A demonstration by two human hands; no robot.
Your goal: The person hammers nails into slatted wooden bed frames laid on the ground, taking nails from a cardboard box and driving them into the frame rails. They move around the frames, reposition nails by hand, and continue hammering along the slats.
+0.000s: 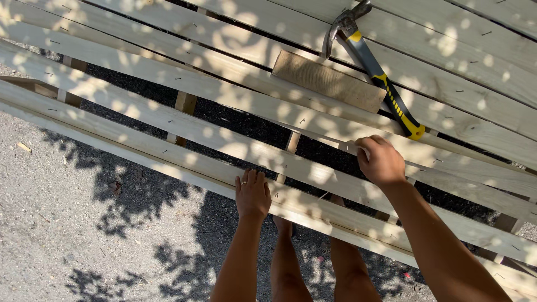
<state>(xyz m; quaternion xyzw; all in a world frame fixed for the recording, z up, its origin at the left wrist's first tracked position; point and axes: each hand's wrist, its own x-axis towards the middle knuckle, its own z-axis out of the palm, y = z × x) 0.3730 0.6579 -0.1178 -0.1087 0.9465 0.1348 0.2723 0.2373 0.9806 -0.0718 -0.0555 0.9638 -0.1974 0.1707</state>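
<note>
Pale wooden slat frame [168, 126], long boards stapled across darker upright cross-pieces, spanning the view from upper left to lower right above grey gravel ground [67, 223]. Boards set with gaps between them, black surface showing through.

Left hand [253, 194]: laid flat, palm down, fingers extended and together, on the lowest boards at the near edge. No object enclosed; grip open and pressed against the wood, judged as steadying the frame against movement. Ring visible on one finger.

Right hand [380, 161]: curled into a loose fist on the slat one row further up, thumb and fingertips pinched at the upper edge of the board. Grip narrow; whether a small fastener is held inside cannot be told, contents hidden by the knuckles.

Claw hammer with black and yellow handle [373, 71]: lying loose on the upper boards, head toward the top edge, handle end near but apart from the right hand. Placement judged as parked within easy reach.

Rectangular brown chipboard block [329, 81]: lying flat across two slats, touching the hammer handle on its right side.

Bare legs visible below, between the arms, standing close against the frame.
</note>
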